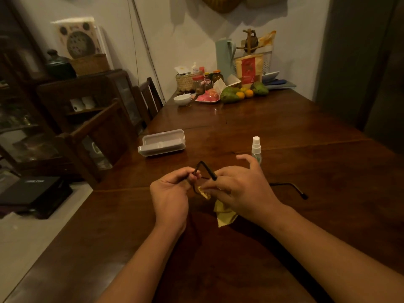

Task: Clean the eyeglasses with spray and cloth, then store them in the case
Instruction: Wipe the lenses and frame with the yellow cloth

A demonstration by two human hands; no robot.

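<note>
Over the dark wooden table (284,132), my left hand (170,193) grips the black-framed eyeglasses (205,169) by the frame near one temple. My right hand (238,189) presses a yellow cloth (225,212) against a lens, thumb and fingers pinched on it, index finger raised. The other temple (290,187) sticks out to the right, past my right wrist. A small clear spray bottle (256,149) with a white top stands just behind my right hand. The grey eyeglass case (162,143) lies open to the back left, nothing visible inside it.
Wooden chairs (105,136) line the table's left edge. At the far end stand a white bowl (182,99), a pink dish, jars, a woven basket, fruit (229,95) and a pale jug. A dark cabinet stands at the left wall.
</note>
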